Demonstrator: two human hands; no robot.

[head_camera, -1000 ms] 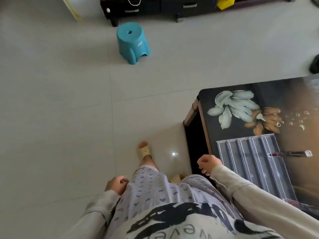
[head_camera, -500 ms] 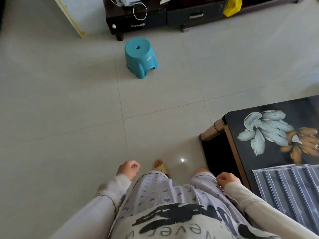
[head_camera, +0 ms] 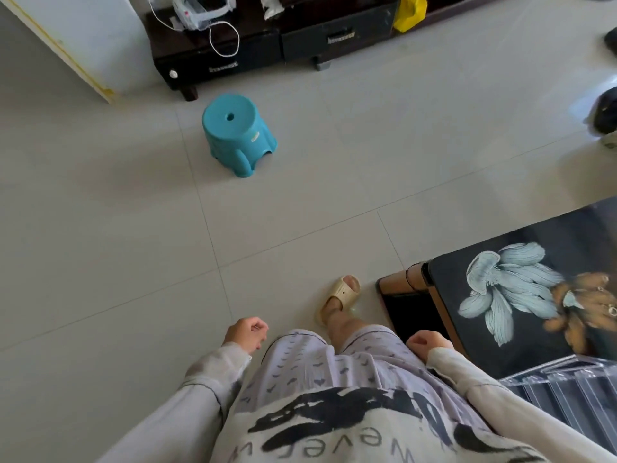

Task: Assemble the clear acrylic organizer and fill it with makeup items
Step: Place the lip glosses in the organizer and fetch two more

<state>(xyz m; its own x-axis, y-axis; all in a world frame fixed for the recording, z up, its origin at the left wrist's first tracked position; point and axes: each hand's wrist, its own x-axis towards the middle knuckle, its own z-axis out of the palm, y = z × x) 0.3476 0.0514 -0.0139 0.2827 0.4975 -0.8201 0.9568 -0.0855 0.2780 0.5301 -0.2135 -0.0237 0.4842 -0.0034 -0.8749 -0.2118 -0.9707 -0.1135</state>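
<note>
at the bottom of the view, a pale shirt (head_camera: pixel 334 432) with black print and lettering sits above patterned shorts (head_camera: pixel 317 365). the left hand (head_camera: pixel 245 334) hangs beside the left thigh over the floor; its fingers are loosely curled and it holds nothing. the right hand (head_camera: pixel 427 344) hangs beside the right thigh, close to the near corner of the table (head_camera: pixel 567 235); its fingers are curled under in a relaxed way and no item is held. both forearms are in long pale sleeves. the clear acrylic organizer (head_camera: pixel 567 385) lies on the near part of the table top, at the lower right edge of the view, partly cut off by the frame; its parallel dividers form long narrow compartments. neither hand touches it. the table top is dark and glossy, printed with a pale blue flower (head_camera: pixel 500 289) and an orange-brown motif beside it, and it rests on a brown frame visible at the corner. one foot in a beige slipper (head_camera: pixel 339 297) stands on the grey tiled floor (head_camera: pixel 100 228) just left of that corner. farther out, a teal plastic stool (head_camera: pixel 237 133) stands upright on the tiles, well apart from the table. beyond it, a low dark cabinet (head_camera: pixel 267 51) with drawers runs along the far side; a white cable (head_camera: pixel 223 38) loops over its top, and a yellow bag (head_camera: pixel 409 11) hangs at its right part. a white panel (head_camera: pixel 76 31) with a yellow edge stands left of the cabinet. a dark object at the right edge is too blurred to identify.
</note>
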